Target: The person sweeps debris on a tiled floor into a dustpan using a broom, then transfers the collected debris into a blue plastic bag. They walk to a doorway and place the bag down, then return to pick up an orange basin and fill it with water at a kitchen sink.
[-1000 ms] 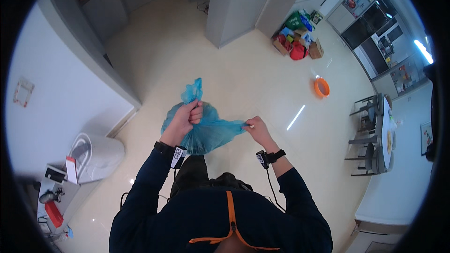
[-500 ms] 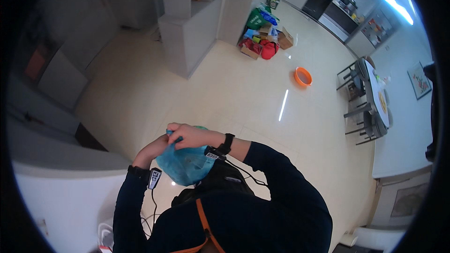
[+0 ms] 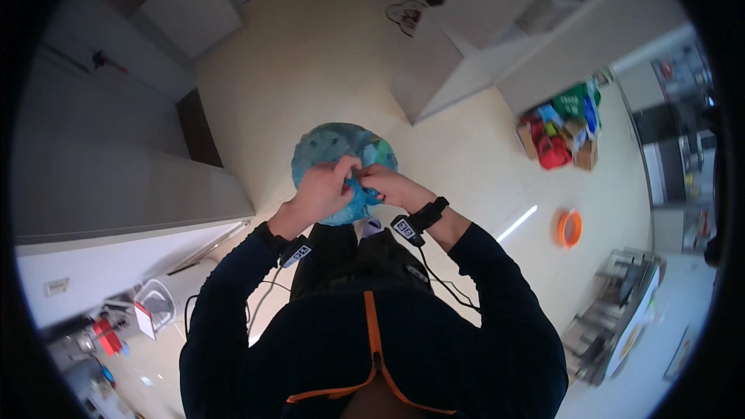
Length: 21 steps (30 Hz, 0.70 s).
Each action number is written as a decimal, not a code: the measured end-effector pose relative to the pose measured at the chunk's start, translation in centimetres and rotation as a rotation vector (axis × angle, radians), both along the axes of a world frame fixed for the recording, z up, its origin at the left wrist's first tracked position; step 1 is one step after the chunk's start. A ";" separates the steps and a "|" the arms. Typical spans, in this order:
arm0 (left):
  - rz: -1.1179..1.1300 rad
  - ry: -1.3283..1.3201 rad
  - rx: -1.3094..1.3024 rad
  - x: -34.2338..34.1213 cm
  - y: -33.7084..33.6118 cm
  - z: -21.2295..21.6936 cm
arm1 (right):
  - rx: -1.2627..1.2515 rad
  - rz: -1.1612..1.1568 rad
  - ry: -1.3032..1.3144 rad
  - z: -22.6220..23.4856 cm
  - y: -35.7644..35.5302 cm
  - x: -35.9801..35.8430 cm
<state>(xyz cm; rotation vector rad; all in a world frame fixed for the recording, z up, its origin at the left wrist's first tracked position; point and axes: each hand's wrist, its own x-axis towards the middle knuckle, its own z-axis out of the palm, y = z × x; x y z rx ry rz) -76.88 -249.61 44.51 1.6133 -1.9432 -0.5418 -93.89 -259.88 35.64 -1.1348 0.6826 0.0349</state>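
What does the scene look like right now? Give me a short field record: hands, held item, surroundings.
left hand: gripping the top of the blue plastic bag
right hand: pinching the same gathered top, touching the left hand
bag: full, rounded, held in front of the body above the floor
floor: cream
right side: orange ring-shaped item on the floor; pile of colourful packages by a wall
lower left: white lidded bin

Both forearms are raised and bent inward, the left hand (image 3: 324, 186) and right hand (image 3: 386, 182) meeting at chest height, fingers curled and pinched together.
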 end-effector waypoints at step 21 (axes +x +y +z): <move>0.364 0.734 -0.031 6.2 -3.2 -9.2 | 0.497 -0.053 0.144 -1.9 -7.9 8.8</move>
